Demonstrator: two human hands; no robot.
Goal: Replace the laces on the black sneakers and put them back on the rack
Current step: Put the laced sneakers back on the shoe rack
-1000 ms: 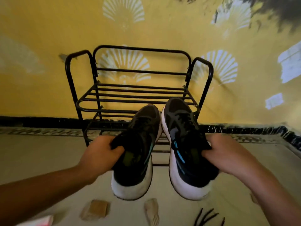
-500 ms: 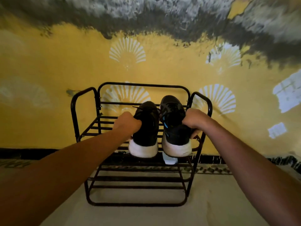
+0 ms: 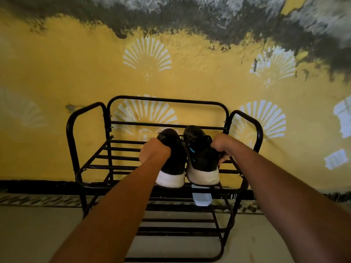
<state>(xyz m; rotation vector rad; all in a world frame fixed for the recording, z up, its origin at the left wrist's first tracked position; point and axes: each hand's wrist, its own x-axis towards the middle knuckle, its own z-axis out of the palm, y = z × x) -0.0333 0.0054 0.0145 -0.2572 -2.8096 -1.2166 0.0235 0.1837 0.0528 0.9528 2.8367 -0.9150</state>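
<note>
L hand (image 3: 154,149): curled tight round left sneaker (image 3: 173,160) at heel collar.
R hand (image 3: 221,145): gripping right sneaker (image 3: 201,156) at collar.
Sneakers: side by side on rack (image 3: 72,139) top shelf, toes to wall (image 3: 57,73).
Branding: blue mark (image 3: 191,150) on right sneaker, too blurry to read.

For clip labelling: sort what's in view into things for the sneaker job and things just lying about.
Job: left black sneaker, gripped by left hand; right black sneaker, gripped by right hand; black metal shoe rack.
Lying about: pale flat object under the rack's top shelf.
</note>
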